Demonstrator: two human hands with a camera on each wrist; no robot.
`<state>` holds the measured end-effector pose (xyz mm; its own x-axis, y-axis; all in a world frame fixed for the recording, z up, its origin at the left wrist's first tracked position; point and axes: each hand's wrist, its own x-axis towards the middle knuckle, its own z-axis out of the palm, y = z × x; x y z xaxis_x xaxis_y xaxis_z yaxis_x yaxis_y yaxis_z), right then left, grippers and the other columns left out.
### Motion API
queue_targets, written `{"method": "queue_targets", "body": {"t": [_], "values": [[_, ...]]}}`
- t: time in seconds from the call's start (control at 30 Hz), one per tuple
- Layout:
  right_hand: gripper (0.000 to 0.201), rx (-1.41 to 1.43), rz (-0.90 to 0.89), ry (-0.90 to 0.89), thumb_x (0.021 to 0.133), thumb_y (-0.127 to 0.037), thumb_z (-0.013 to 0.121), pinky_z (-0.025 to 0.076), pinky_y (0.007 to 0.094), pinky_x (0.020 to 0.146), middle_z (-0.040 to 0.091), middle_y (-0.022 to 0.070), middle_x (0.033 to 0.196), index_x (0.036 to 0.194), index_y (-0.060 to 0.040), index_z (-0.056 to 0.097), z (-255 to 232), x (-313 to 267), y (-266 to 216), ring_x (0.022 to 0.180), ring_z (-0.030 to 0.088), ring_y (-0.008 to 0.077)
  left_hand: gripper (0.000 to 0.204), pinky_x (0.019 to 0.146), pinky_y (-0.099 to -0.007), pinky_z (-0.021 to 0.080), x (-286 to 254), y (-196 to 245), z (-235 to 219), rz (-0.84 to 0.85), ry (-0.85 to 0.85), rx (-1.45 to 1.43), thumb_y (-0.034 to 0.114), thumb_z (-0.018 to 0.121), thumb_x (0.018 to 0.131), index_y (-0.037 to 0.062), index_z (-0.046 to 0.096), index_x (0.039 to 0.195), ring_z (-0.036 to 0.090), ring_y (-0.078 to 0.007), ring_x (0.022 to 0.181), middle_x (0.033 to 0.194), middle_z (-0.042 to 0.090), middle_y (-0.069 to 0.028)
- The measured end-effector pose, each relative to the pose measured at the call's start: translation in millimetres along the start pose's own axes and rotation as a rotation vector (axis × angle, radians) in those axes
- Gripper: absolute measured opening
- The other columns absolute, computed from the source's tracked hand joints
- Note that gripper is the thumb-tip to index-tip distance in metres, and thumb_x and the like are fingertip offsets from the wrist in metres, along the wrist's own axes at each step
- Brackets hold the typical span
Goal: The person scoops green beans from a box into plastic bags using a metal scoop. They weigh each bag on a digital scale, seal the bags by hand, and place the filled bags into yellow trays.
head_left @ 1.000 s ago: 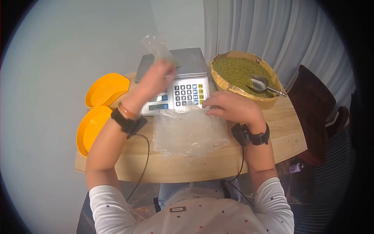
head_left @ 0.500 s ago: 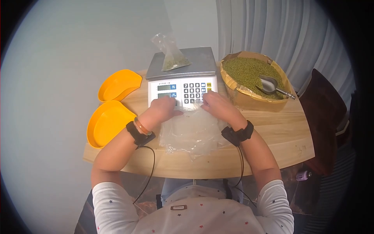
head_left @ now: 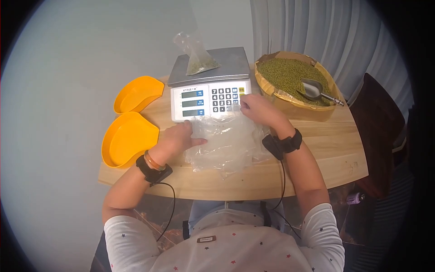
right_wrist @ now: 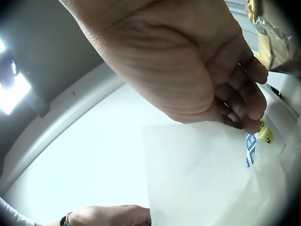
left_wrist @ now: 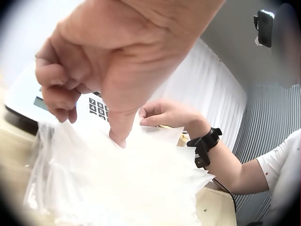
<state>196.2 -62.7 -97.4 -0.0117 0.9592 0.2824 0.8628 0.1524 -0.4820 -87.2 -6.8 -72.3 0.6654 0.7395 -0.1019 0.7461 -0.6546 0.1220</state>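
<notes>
A stack of clear plastic bags (head_left: 222, 145) lies on the table in front of the white digital scale (head_left: 188, 102). My right hand (head_left: 263, 111) pinches the edge of one bag beside the scale's keypad; in the right wrist view that bag (right_wrist: 197, 165) hangs as a whitish sheet below the fingertips. Over the stack's left side is my left hand (head_left: 174, 140), thumb stretched out onto the plastic and the other fingers loosely bent, as the left wrist view also shows. A bag with some green granules (head_left: 199, 63) stands on the scale's metal plate (head_left: 231, 59).
On the right is a paper-lined box (head_left: 297, 113) full of green granules (head_left: 285, 72), a metal scoop (head_left: 312, 88) lying in it. Two yellow trays (head_left: 136, 93) sit at the left. A dark chair (head_left: 376, 118) stands beyond the table's right edge.
My left hand has come back from the bag on the scale plate to the stack, then shifted a little down and left. The right hand has gone to the stack's upper right corner.
</notes>
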Motion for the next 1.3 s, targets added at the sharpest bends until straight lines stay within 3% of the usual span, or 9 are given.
{"method": "queue_targets", "body": {"t": [0.13,0.4,0.6,0.67,0.77,0.87,1.03,1.13,1.3], "values": [[0.011,0.029,-0.045,-0.026,0.082,-0.007,0.056,0.048,0.0476,0.072,0.063,0.021,0.082,0.08,0.0028,0.058,-5.2,-1.8,-0.5,0.081,0.061,0.0397,0.05,0.075,-0.0425,0.052,3.8,1.8,1.8,-0.009,-0.181,-0.133,0.041,0.072,0.082,-0.0043,0.062,0.099,0.067,-0.038,0.085,0.09,0.068,-0.0221],[0.016,-0.08,-0.063,-0.135,0.083,-0.013,0.06,0.046,0.0446,0.071,0.061,0.0205,0.079,0.083,0.0036,0.058,-32.9,-11.8,-0.6,0.078,0.06,0.0369,0.015,0.062,-0.0302,0.048,15.5,-6.1,-11.2,0.21,0.353,-0.506,0.008,0.061,0.094,0.0014,0.048,0.088,0.063,-0.0158,0.068,0.07,0.059,-0.007],[0.023,-0.074,0.037,-0.184,0.084,-0.012,0.061,0.048,0.0404,0.077,0.064,0.0194,0.098,0.103,-0.0007,0.063,-59.9,-14.7,-1.1,0.089,0.061,0.0334,0.013,0.061,-0.0228,0.043,14.8,13.5,-69.3,0.284,0.416,-0.688,0.007,0.061,0.097,0.0035,0.049,0.095,0.058,-0.0066,0.071,0.076,0.057,-0.0009],[0.04,0.1,-0.154,0.253,0.084,-0.011,0.065,0.049,0.0374,0.078,0.06,0.0157,0.114,0.124,-0.0063,0.059,-65.1,-20.5,1.9,0.095,0.059,0.0273,0.013,0.061,-0.0233,0.044,20.5,18.8,-77.1,0.317,0.479,-0.639,0.008,0.064,0.095,0.0017,0.053,0.101,0.055,-0.0077,0.068,0.076,0.057,-0.0006],[0.051,0.257,-0.134,0.359,0.086,-0.012,0.065,0.048,0.0404,0.087,0.058,0.0192,0.113,0.135,-0.0097,0.052,-98.6,-37.2,-56.2,0.103,0.057,0.0325,0.012,0.061,-0.0246,0.044,26.5,36.7,-88.7,0.42,0.515,-0.491,0.007,0.065,0.094,0.0006,0.055,0.098,0.053,-0.0084,0.067,0.076,0.058,-0.0022],[0.042,0.128,-0.408,0.466,0.087,-0.017,0.068,0.048,0.0393,0.083,0.059,0.0164,0.109,0.127,-0.0082,0.057,-89.6,-36.0,-50.6,0.094,0.057,0.0311,0.011,0.06,-0.0259,0.044,30.4,66.3,-97.8,0.574,0.475,-0.442,0.006,0.066,0.092,0.001,0.056,0.094,0.051,-0.0106,0.064,0.077,0.058,-0.0045],[0.021,0.113,-0.209,0.173,0.089,-0.016,0.065,0.045,0.0389,0.072,0.058,0.0164,0.086,0.101,-0.0001,0.061,-106.3,-44.8,-39.1,0.078,0.056,0.0322,0.013,0.058,-0.0281,0.044,50.3,89.9,-98.0,0.767,0.584,-0.309,0.005,0.067,0.09,0.0019,0.057,0.097,0.052,-0.0151,0.064,0.082,0.06,-0.0057],[0.021,0.064,-0.164,0.228,0.089,-0.016,0.064,0.042,0.0399,0.065,0.053,0.0168,0.074,0.088,0.0038,0.058,-118.0,-50.6,-34.7,0.071,0.053,0.0331,0.021,0.059,-0.0268,0.046,70.4,80.5,-93.7,0.7,0.732,-0.452,0.008,0.07,0.088,0.0018,0.057,0.103,0.055,-0.0134,0.068,0.095,0.06,-0.0064],[0.021,0.017,-0.102,0.334,0.088,-0.013,0.065,0.039,0.0385,0.06,0.051,0.0165,0.071,0.084,0.0053,0.055,-140.1,-67.8,-39.1,0.063,0.047,0.0314,0.071,0.081,-0.0361,0.051,151.1,-6.1,-73.9,0.138,0.929,-0.351,0.042,0.082,0.078,-0.009,0.052,0.117,0.058,-0.0256,0.098,0.117,0.055,-0.0225]]}}
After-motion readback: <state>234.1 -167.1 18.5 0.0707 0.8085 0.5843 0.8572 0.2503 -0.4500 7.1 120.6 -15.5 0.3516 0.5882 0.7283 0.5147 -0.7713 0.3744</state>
